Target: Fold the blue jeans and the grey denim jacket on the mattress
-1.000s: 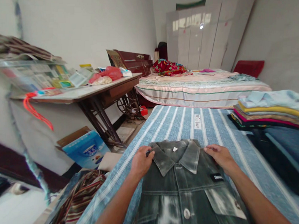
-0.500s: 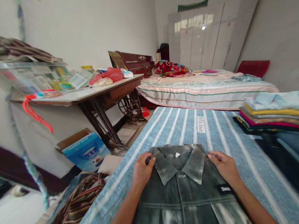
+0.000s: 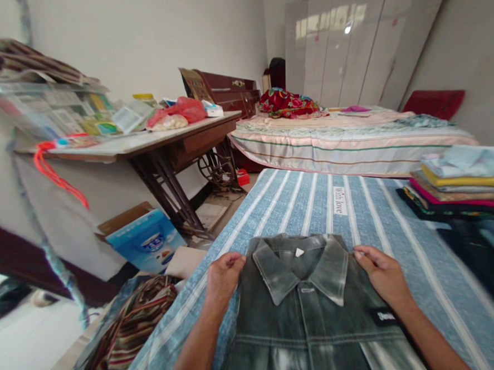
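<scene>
A dark grey-green denim jacket (image 3: 280,321) with faded patches lies face up, its collar spread and a small white label inside the neck. My left hand (image 3: 223,281) is closed, thumb and fingers pinched at the jacket's left shoulder edge. On the opposite shoulder, beside the collar, my right hand (image 3: 381,273) pinches the cloth between thumb and fingers. Beneath the jacket is a blue bed cover with white stripes (image 3: 288,201). The jacket's lower part runs out of view.
A stack of folded clothes (image 3: 468,184) sits on the right, with dark trousers (image 3: 472,266) in front of it. Left of the bed stand a cluttered sewing-machine table (image 3: 183,136), a blue box (image 3: 147,240) and striped cloth (image 3: 142,324). Another bed (image 3: 337,143) stands behind.
My left hand has shifted outward from near the collar to the jacket's left shoulder edge. The right hand still pinches the other shoulder. The view has tilted and turned slightly.
</scene>
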`<state>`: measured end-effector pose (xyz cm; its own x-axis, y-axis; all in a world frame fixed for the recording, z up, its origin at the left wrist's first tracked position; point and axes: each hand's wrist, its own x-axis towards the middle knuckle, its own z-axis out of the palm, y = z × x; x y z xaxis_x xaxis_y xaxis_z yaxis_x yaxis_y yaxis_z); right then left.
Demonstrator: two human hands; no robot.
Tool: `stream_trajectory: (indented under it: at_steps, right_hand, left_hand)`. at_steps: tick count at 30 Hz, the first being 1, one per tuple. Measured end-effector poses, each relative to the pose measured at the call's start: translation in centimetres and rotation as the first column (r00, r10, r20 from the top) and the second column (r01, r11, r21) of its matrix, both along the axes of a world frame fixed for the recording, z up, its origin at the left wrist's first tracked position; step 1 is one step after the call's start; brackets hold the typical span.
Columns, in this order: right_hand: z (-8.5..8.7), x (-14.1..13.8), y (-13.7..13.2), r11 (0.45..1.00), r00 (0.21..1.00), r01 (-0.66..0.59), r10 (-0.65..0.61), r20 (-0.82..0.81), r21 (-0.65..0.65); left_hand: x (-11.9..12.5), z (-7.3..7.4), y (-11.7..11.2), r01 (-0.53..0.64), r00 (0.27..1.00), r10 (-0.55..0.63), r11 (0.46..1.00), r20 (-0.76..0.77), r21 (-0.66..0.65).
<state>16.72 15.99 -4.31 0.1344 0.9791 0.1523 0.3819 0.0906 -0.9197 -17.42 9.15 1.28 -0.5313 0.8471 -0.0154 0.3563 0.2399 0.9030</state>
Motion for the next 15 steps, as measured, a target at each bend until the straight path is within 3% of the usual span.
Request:
stream_trajectory:
  at_steps: [6, 15]
  right_hand:
    - [0.4, 0.0, 0.0, 1.000, 0.999, 0.015, -0.015, -0.038, 0.005]
    - [1.1, -0.2, 0.2, 0.998, 0.983, 0.007, -0.018, -0.185, -0.059]
  left_hand:
    - [0.4, 0.1, 0.0, -0.031, 1.000, 0.031, 0.999, 0.003, -0.020]
    - [0.6, 0.5, 0.2, -0.010, 0.989, 0.020, 0.998, 0.147, -0.068]
